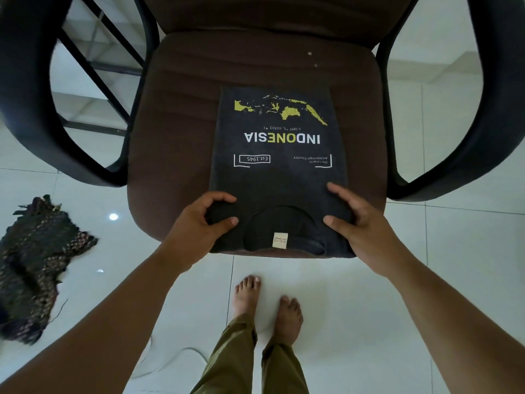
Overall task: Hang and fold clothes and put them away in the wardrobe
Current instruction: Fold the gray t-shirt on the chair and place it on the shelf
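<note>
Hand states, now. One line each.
Left hand: grips the folded black printed T-shirt at its collar end.
Right hand: grips the same shirt.

Brown seat cushion [176, 115] with a folded T-shirt [278, 166] on its near middle; bare cushion lies open to the left, right and far side of the shirt. Black armrests [37, 115] close off both flanks, each loop leaving a gap over the floor. The backrest [270, 12] blocks the far side. Left hand [199, 226] and right hand [360, 223] occupy the shirt's near corners. On the white tile floor [426, 280], a dark patterned cloth [37, 265] lies near left; bare feet [267, 302] stand near centre.
</note>
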